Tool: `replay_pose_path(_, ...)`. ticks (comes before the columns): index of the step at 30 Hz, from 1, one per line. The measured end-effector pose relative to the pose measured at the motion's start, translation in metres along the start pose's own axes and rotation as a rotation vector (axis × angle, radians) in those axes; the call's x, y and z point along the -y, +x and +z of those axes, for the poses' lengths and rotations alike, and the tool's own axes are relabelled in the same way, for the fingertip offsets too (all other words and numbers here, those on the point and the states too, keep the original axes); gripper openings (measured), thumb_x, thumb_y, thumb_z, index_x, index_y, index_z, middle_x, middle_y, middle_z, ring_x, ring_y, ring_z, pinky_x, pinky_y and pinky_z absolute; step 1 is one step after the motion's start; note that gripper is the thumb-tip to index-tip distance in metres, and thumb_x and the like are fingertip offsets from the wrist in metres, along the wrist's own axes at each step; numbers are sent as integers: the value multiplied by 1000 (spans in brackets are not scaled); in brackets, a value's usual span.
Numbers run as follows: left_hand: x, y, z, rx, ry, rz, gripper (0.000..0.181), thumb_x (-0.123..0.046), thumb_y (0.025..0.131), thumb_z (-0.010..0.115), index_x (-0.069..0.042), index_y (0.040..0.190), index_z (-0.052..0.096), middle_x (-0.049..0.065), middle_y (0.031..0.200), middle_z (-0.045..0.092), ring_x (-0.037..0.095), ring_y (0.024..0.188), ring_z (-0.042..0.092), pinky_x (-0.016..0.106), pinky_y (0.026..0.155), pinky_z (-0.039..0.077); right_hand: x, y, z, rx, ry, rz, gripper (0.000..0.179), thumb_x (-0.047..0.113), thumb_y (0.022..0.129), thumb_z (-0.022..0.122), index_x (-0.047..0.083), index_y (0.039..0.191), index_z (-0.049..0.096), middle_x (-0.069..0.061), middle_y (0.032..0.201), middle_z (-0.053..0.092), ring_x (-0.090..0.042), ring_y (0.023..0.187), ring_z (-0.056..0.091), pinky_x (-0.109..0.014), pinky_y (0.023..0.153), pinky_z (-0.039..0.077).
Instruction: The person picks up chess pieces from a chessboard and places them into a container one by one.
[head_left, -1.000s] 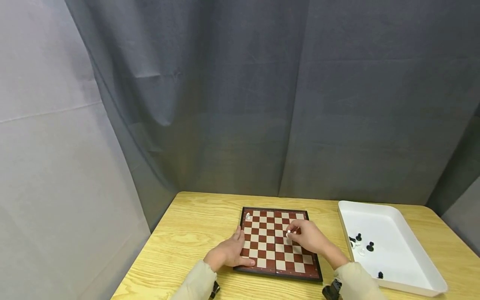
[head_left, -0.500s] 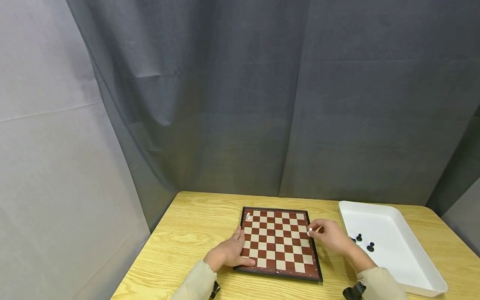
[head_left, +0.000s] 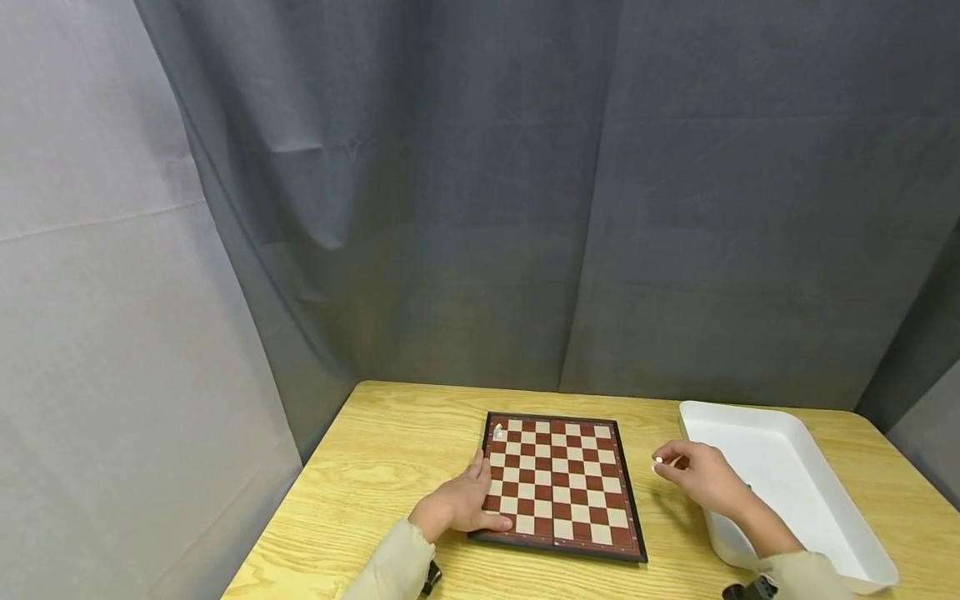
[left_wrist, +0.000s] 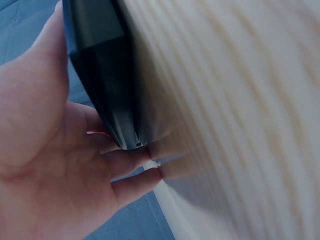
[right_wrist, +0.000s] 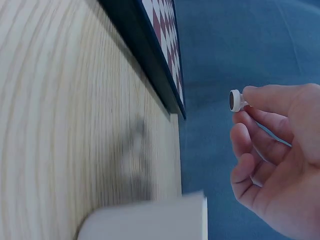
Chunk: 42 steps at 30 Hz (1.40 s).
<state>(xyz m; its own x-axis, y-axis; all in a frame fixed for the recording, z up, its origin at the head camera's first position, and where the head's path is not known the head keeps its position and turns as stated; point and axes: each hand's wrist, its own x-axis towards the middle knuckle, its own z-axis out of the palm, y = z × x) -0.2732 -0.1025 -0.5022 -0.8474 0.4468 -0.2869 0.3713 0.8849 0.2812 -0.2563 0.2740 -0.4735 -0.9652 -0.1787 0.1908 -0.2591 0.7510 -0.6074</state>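
Observation:
My right hand [head_left: 705, 475] pinches a small white chess piece [right_wrist: 234, 100] between thumb and fingertips, over the gap between board and tray. Its round base with a dark underside faces outward in the right wrist view, while the fingers cover most of its body. At the left side of the red-and-cream chessboard [head_left: 558, 483] lies my left hand [head_left: 459, 498], thumb over the near left corner and fingers straight along the black edge. In the left wrist view those fingers [left_wrist: 132, 189] reach down to the table beside the edge. Another white chess piece [head_left: 498, 432] stands on the board's far left corner square.
A white tray [head_left: 795, 467] stands on the wooden table [head_left: 390, 433] at the right, with my right forearm across its near left part. Most of what lies in it is hidden behind the arm. Dark curtains [head_left: 480, 208] hang behind the table.
My right hand has moved right, from above the board to beside the tray, carrying the white chess piece. It now hides the pieces in the tray. My left hand has stayed put.

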Motion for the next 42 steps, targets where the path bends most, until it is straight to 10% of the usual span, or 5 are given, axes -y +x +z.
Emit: replay_pose_path(42, -1, -2, -1, 1, -12, -6, 106, -65, 80, 58, -1, 151, 14, 16, 157, 2, 28, 140, 22, 38, 103, 36, -68, -59, -51, 7, -90, 179, 16, 18, 84, 71, 5, 93, 69, 0, 83, 63, -9, 71, 52, -25, 58, 43)
